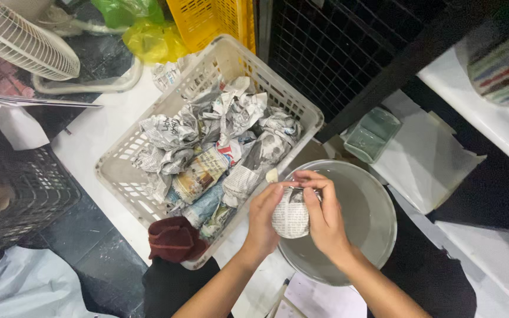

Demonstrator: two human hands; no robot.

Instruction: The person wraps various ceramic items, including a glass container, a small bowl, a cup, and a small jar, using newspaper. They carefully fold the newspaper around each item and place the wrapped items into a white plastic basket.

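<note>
Over the round grey bowl (pixel 378 235), the left hand (pixel 261 221) and right hand (pixel 324 219) both close around a small rounded bundle wrapped in printed newspaper (pixel 290 217), fingertips pinching its top. At ten o'clock from the hands, a white slatted plastic basket (pixel 231 59) holds many more crumpled newspaper bundles (pixel 207 147). A dark red cloth (pixel 174 238) lies at nine o'clock on the white bench (pixel 95 132). A pale green square dish (pixel 372 134) rests at one o'clock.
</note>
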